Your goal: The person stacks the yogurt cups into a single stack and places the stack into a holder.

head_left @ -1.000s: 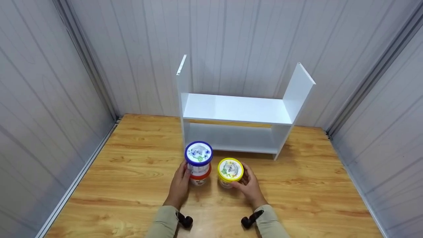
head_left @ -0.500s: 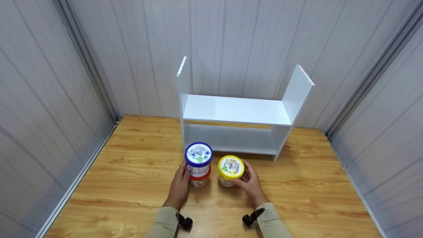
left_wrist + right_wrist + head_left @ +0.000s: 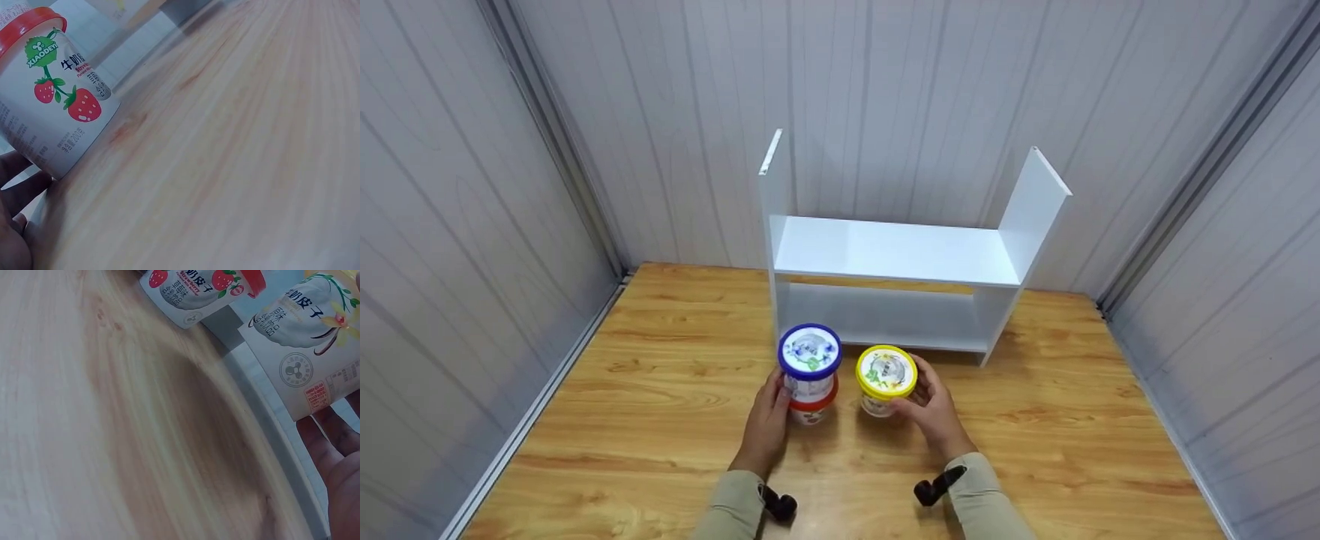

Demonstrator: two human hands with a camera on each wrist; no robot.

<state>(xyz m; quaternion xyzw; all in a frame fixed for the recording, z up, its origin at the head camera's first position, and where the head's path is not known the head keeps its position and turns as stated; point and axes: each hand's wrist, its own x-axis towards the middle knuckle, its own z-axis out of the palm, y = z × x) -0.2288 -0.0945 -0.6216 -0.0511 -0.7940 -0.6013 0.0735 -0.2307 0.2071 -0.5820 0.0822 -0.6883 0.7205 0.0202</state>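
Blue-lidded tub (image 3: 810, 356) sits on a red-lidded tub (image 3: 810, 415) before the left end of the shelf (image 3: 896, 251), left hand (image 3: 766, 421) gripping the stack's left side. Before the shelf's middle, the right hand (image 3: 936, 414) pinches a yellow-lidded tub (image 3: 886, 375), raised. Lids hide the contents.

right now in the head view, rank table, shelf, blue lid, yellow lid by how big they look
1. table
2. shelf
3. blue lid and yellow lid: too alike to rank; nearness to the camera may sway them.

Narrow gap between tubs (image 3: 886, 373), shelf (image 3: 897, 251) behind
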